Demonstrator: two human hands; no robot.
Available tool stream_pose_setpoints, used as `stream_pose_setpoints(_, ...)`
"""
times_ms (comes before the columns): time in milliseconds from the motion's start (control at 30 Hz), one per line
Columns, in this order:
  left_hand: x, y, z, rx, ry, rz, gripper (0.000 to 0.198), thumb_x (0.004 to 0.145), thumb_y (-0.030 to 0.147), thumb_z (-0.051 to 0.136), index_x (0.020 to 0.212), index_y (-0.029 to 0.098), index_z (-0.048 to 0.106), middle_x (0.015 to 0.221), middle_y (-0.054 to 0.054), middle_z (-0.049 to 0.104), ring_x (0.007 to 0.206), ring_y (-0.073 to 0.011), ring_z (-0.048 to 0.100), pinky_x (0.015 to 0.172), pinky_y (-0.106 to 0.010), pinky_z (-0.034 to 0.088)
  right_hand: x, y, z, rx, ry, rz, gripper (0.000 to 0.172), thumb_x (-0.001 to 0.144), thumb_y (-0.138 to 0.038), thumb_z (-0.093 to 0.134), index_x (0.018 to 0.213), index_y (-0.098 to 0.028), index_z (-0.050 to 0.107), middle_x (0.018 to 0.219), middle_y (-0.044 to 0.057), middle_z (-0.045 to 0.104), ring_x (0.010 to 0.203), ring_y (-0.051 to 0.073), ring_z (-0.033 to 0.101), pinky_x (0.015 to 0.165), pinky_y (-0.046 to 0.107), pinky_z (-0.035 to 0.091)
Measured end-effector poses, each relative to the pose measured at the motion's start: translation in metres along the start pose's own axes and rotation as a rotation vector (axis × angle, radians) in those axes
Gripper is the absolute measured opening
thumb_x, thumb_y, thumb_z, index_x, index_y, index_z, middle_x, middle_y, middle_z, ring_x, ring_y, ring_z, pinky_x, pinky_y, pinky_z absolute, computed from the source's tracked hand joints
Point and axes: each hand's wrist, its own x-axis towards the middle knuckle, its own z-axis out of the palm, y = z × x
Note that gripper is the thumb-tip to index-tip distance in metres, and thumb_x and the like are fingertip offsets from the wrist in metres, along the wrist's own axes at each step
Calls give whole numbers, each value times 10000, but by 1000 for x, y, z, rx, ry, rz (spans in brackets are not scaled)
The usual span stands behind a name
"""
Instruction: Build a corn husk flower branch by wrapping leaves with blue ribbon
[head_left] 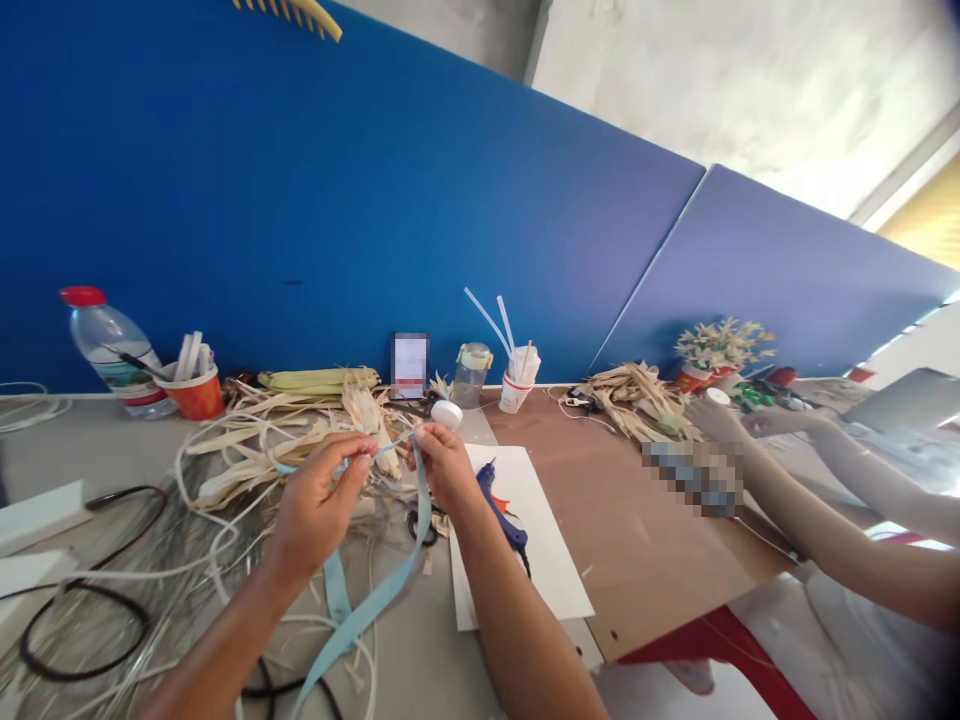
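A light blue ribbon-like strip runs between my two hands, drawn thin and apparently twisted in the short stretch between the fingertips. My left hand pinches one part of it, thumb against fingers. Close on its right, my right hand pinches the strip too. From there its wide part hangs down and curves toward the bottom edge, partly behind my forearms. Beyond my hands lies a pile of dry corn husks. A blue hot glue gun rests on white paper beside my right forearm.
White cable and black cable loop across the left side. Behind stand a water bottle, an orange cup, a phone, a jar and a cup with straws. A co-worker's arms reach in at right.
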Motion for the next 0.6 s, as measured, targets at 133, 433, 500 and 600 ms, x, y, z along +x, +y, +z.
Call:
stream_pose_setpoints(133, 29, 22, 0, -84, -40, -219, 145, 616, 173, 751, 759, 194, 734, 868, -64, 692, 903, -240, 595, 834, -282, 456, -2, -8, 2, 118, 32, -17, 174, 674, -339, 622, 713, -197, 529, 597, -40, 553, 461, 89, 439, 476, 222, 362)
stream_pose_setpoints(433, 95, 92, -8, -374, -253, -623, 232, 674, 121, 717, 905, 102, 700, 881, -152, 678, 817, -328, 664, 643, -433, 553, -5, -31, -10, 535, 3, 190, 119, 728, -248, 563, 671, -192, 475, 535, -56, 434, 418, 72, 314, 439, 209, 318)
stream_pose_setpoints(500, 103, 105, -13, -336, -183, -653, 225, 698, 110, 692, 923, 104, 693, 933, -152, 670, 834, -321, 663, 623, -442, 554, -4, -32, -14, 595, -59, 237, 124, 757, -225, 545, 667, -184, 470, 535, -63, 417, 402, 62, 266, 426, 198, 303)
stream_pose_setpoints(600, 110, 113, -27, -195, -171, -661, 233, 815, 158, 578, 992, 31, 659, 1039, -173, 639, 858, -285, 653, 597, -400, 540, -1, -31, -19, 629, -107, 278, 115, 786, -206, 514, 683, -176, 474, 540, -71, 400, 389, 55, 213, 402, 187, 274)
